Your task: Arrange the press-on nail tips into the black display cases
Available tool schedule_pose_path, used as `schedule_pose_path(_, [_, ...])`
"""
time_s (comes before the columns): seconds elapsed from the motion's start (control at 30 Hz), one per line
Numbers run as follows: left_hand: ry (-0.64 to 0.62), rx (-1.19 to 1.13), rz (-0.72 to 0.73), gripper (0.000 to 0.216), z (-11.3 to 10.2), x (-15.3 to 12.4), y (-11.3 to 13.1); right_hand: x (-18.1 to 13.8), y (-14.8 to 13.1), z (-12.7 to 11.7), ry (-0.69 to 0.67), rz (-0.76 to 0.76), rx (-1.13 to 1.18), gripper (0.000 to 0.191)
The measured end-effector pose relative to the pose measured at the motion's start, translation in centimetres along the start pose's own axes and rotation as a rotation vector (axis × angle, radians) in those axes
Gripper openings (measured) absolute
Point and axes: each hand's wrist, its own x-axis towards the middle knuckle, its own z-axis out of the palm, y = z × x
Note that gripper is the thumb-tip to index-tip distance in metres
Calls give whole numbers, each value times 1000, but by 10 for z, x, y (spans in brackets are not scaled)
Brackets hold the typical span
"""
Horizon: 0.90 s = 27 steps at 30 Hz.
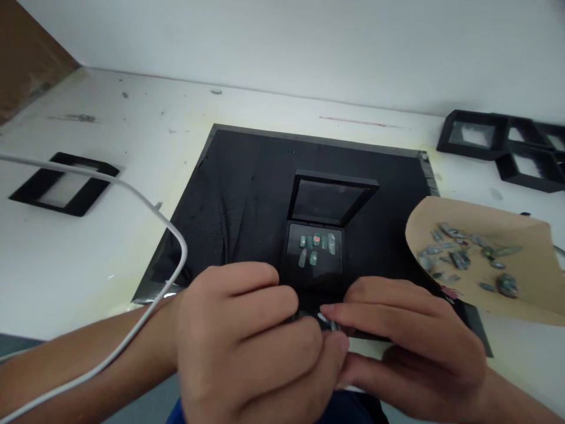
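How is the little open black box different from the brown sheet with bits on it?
The black box has a raised lid; the brown sheet has none.
The box has straight edges; the sheet has a rounded end.
The box's pieces lie in rows; the sheet's loose bits are jumbled.
Both hold small, partly greenish things.

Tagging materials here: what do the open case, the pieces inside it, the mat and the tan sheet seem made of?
Open case: probably plastic, smooth and black, with a see-through lid window.
Pieces inside it: likely plastic or resin, glossy; some look translucent, with glints.
Mat: perhaps plastic film or rubber; creases and slight sheen show.
Tan sheet: likely paper or card; matte, thin-edged.
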Motion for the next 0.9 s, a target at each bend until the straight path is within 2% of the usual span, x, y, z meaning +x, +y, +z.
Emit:
schedule_pose_path(0.07, [-120, -41, 174, 14, 1, 1, -15, 2, 4, -3, -39, 26, -44, 23])
schedule_pose_path(0.13, [-198, -39, 255, 9, 1, 2, -28, 3, 9, -5, -84, 51, -88, 20])
schedule_pose_path(0.27, [-261, -21, 227, 13, 0, 5, -35, 1, 14, -9, -109, 95, -209, 20])
schedule_pose_path(0.47, [-494, 24, 189, 29, 3, 11, -36, -4, 12, -3, -177, 198, -296, 12])
schedule_pose_path(0.6, [-545, 27, 147, 21, 10, 6, -43, -3, 12, 3, -219, 233, -339, 12])
schedule_pose_path(0.8, [-536, 44, 150, 20, 10, 7, -40, -3, 10, -4, -153, 177, -409, 11])
schedule_pose_path(0.9, [-541, 65, 140, 20, 7, 10, -36, -6, 10, -9, -210, 153, -383, 12])
